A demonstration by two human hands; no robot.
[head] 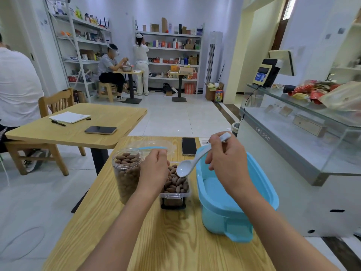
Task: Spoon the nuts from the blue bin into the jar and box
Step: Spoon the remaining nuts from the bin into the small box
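The clear box (pixel 176 184), heaped with brown nuts (pixel 175 181), stands mid-table (pixel 121 222). Just left of the box is the clear jar (pixel 126 173), also full of nuts; just right of the box is the blue bin (pixel 232 194), its inside showing bare blue. The right hand (pixel 226 161) grasps a white spoon (pixel 192 162), its empty bowl above the box. The left hand (pixel 155 169) rests curled at the box's far left edge; what it grasps cannot be told. Behind the box lies a black phone (pixel 188 146).

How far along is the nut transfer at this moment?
Nearly finished. The jar and box are both full of nuts, and no nuts show on the visible bottom of the blue bin. The right hand holds an empty spoon over the box; the left hand rests at the box. Lids remain off.
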